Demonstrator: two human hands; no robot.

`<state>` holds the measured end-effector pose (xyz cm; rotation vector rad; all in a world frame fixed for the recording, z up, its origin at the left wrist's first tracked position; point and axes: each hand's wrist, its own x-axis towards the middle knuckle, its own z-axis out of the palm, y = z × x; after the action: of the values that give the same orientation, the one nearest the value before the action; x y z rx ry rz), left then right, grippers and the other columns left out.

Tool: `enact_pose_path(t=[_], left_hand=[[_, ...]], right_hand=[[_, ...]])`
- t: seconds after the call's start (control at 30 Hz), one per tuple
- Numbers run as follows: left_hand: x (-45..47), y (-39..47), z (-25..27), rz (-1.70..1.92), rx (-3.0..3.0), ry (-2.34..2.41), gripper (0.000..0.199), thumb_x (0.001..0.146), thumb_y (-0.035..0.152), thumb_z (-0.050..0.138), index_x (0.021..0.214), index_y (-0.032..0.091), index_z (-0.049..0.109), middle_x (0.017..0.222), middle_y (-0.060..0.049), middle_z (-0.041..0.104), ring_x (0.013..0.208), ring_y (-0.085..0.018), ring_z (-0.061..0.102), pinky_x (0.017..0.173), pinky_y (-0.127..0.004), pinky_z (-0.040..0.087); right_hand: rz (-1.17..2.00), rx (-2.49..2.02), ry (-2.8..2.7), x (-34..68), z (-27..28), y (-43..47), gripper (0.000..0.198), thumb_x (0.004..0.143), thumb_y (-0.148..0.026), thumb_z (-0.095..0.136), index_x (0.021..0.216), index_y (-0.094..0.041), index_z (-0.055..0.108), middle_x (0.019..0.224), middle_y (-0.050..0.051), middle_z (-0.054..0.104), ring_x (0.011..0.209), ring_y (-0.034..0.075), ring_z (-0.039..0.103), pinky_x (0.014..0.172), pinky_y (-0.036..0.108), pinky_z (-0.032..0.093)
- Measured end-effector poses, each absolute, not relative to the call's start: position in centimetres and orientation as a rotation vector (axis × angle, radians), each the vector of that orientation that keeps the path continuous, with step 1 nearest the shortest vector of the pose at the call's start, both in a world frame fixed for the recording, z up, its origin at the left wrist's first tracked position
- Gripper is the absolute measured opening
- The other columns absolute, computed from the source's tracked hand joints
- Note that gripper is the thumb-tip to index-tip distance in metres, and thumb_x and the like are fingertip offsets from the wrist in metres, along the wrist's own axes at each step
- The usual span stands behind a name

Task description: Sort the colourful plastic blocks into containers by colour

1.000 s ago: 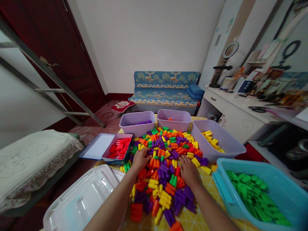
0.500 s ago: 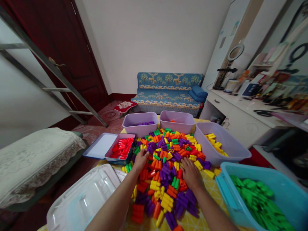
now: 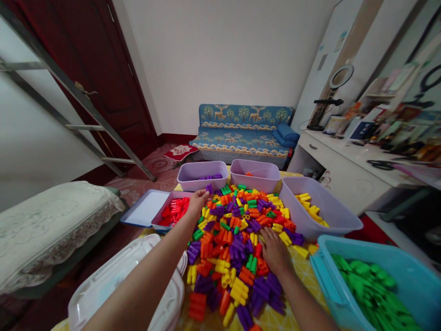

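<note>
My left hand [image 3: 199,202] is closed in a pinch on a purple block [image 3: 209,188], just in front of the lilac bin with purple blocks [image 3: 201,185]. My right hand [image 3: 274,250] lies on the right side of a wide pile of plastic tube-shaped blocks [image 3: 237,248] in purple, orange, yellow and green. Its fingers are stretched out over the blocks, with no block visibly gripped. Beside my left forearm is an opened box of red blocks [image 3: 175,211], partly hidden by that arm.
A second lilac bin [image 3: 255,178] holds a little orange, and a third lilac bin [image 3: 330,225] holds yellow blocks. At the right stands a turquoise tub [image 3: 324,271] with green blocks. A white lid [image 3: 99,289] lies front left. A sofa [image 3: 241,135] is beyond the table.
My left hand has moved away from me, from the pile's left side towards the purple-block bin, and now carries a purple block. My right hand has stayed in place.
</note>
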<state>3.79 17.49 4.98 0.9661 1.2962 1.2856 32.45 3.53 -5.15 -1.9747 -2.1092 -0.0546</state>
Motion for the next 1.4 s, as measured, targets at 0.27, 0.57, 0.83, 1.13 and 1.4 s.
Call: enact_pose_path(t=[0.27, 0.57, 0.83, 1.13, 1.4], left_hand=[[2.7, 22.0, 9.6, 1.338, 0.969, 1.333, 0.043, 0.072, 0.021, 0.074, 0.113, 0.014, 0.065, 0.098, -0.011, 0.073, 0.073, -0.013, 0.069, 0.062, -0.020, 0.049], [2.7, 18.2, 4.7, 1.056, 1.441, 1.432, 0.039, 0.077, 0.020, 0.064, 0.115, 0.014, 0.068, 0.105, -0.012, 0.075, 0.093, -0.023, 0.070, 0.079, -0.033, 0.055], [4.6, 15.1, 0.7, 0.863, 1.823, 1.471, 0.048, 0.063, 0.000, 0.065, 0.105, 0.022, 0.075, 0.116, -0.008, 0.071, 0.123, -0.028, 0.054, 0.112, -0.041, 0.034], [6.3, 13.9, -0.6, 1.096, 1.492, 1.465, 0.043, 0.060, 0.000, 0.063, 0.097, 0.020, 0.072, 0.098, -0.006, 0.068, 0.100, -0.024, 0.062, 0.094, -0.034, 0.046], [7.1, 12.7, -0.5, 1.225, 1.110, 1.246, 0.032, 0.067, 0.025, 0.073, 0.096, 0.015, 0.064, 0.067, 0.002, 0.063, 0.053, -0.010, 0.056, 0.053, -0.021, 0.043]], right_hand=[[-0.043, -1.971, -2.091, 32.5, -5.2, 3.5, 0.043, 0.096, -0.026, 0.038, 0.132, -0.015, 0.059, 0.142, 0.011, 0.055, 0.133, 0.026, 0.046, 0.110, 0.040, 0.037], [-0.044, -1.964, -2.079, 32.4, -5.1, 3.5, 0.042, 0.096, -0.026, 0.039, 0.131, -0.015, 0.059, 0.140, 0.012, 0.056, 0.133, 0.026, 0.046, 0.110, 0.040, 0.036], [-0.049, -1.973, -2.082, 32.5, -5.2, 3.5, 0.042, 0.096, -0.026, 0.039, 0.130, -0.015, 0.060, 0.141, 0.012, 0.055, 0.133, 0.025, 0.046, 0.111, 0.039, 0.035], [-0.031, -1.978, -2.077, 32.4, -5.3, 3.5, 0.042, 0.097, -0.027, 0.038, 0.132, -0.015, 0.059, 0.142, 0.011, 0.054, 0.134, 0.025, 0.045, 0.111, 0.040, 0.036], [-0.054, -1.981, -2.085, 32.5, -5.3, 3.6, 0.042, 0.097, -0.026, 0.039, 0.131, -0.015, 0.059, 0.142, 0.011, 0.055, 0.134, 0.025, 0.045, 0.112, 0.039, 0.036]])
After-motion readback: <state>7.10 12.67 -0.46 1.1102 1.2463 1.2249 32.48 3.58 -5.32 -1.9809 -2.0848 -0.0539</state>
